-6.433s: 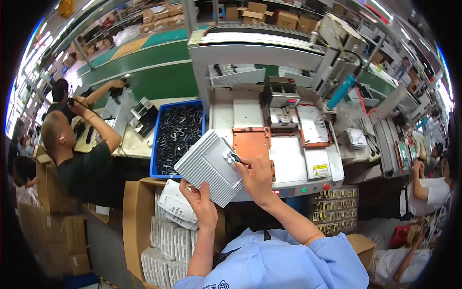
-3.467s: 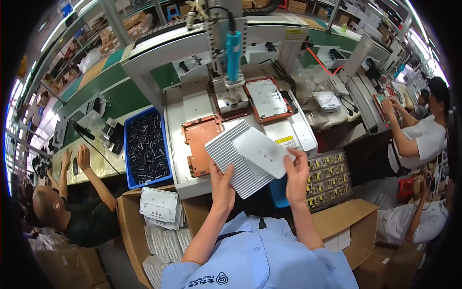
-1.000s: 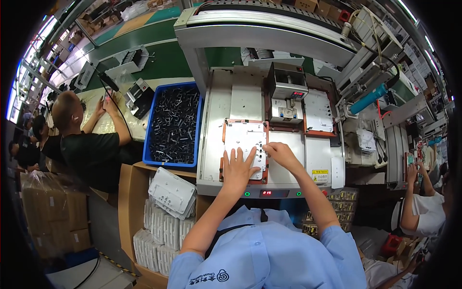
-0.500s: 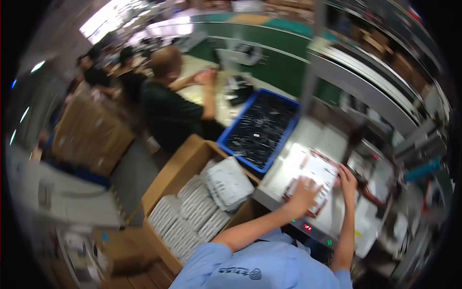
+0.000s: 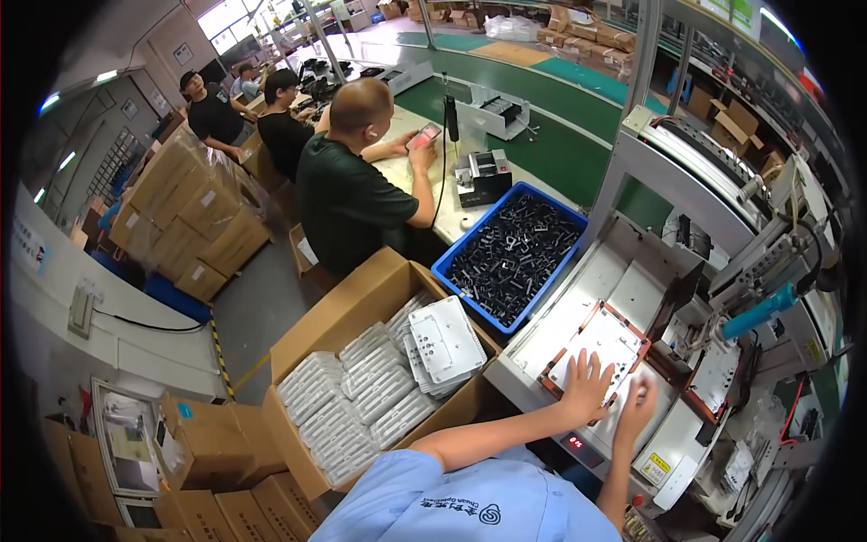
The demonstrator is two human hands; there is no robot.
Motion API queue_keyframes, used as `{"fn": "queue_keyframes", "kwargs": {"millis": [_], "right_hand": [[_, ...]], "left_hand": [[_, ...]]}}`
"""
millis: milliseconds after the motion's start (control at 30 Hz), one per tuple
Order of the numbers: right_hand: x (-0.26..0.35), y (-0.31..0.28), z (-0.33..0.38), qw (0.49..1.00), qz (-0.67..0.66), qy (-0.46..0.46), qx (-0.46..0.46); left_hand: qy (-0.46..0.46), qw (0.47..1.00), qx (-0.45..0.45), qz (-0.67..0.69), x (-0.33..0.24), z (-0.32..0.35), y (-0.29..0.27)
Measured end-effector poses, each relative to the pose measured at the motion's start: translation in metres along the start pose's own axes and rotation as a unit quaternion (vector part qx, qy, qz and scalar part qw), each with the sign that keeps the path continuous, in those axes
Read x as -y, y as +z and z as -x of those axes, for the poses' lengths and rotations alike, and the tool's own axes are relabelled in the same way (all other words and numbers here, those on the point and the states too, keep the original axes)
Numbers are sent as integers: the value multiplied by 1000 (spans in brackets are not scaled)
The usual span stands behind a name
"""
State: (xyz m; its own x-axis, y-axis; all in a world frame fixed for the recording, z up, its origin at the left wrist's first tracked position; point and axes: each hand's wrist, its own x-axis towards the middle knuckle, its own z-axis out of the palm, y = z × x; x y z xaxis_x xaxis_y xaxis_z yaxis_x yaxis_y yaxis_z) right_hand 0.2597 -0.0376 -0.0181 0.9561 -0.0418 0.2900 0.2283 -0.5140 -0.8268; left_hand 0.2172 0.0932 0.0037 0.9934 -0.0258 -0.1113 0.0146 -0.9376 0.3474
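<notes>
A white plastic panel (image 5: 603, 336) lies in a reddish-brown rectangular frame (image 5: 623, 313) on the machine's pale bed (image 5: 528, 346). My left hand (image 5: 587, 390) rests over the near part of the panel, fingers spread and stretched out. Just right of the frame's near corner is my right hand (image 5: 638, 406), its bent fingers smeared by motion; whether they hold anything does not show. A second framed white panel (image 5: 713, 372) sits under the machine's mechanism to the right.
On my left stands an open carton (image 5: 302, 336) with stacked white panels (image 5: 447, 339). A blue bin (image 5: 440, 271) of small black parts adjoins the machine. Beyond, a seated co-worker (image 5: 348, 194) holds a small reddish item. A teal cylinder (image 5: 759, 313) juts out at right.
My right hand has come away from the frame's right edge, nearer to me. My left hand stays over the panel. The whole view has shifted and become sharper.
</notes>
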Motion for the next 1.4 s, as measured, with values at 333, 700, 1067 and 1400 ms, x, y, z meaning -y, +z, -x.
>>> {"fn": "queue_keyframes", "kwargs": {"millis": [333, 700, 1067, 1400], "right_hand": [[21, -7, 104, 998, -43, 23, 39], [24, 0, 105, 998, -47, 29, 7], [-12, -7, 113, 979, -75, 192, 3], [-3, -30, 141, 983, 147, 50, -95]], "left_hand": [[51, 995, -61, 56, 4, 7, 24], [88, 907, -180, 370, 71, 32, -27], [-104, 872, -167, 447, 174, 80, -20], [267, 961, 68, -14, 114, 118, 27]]}}
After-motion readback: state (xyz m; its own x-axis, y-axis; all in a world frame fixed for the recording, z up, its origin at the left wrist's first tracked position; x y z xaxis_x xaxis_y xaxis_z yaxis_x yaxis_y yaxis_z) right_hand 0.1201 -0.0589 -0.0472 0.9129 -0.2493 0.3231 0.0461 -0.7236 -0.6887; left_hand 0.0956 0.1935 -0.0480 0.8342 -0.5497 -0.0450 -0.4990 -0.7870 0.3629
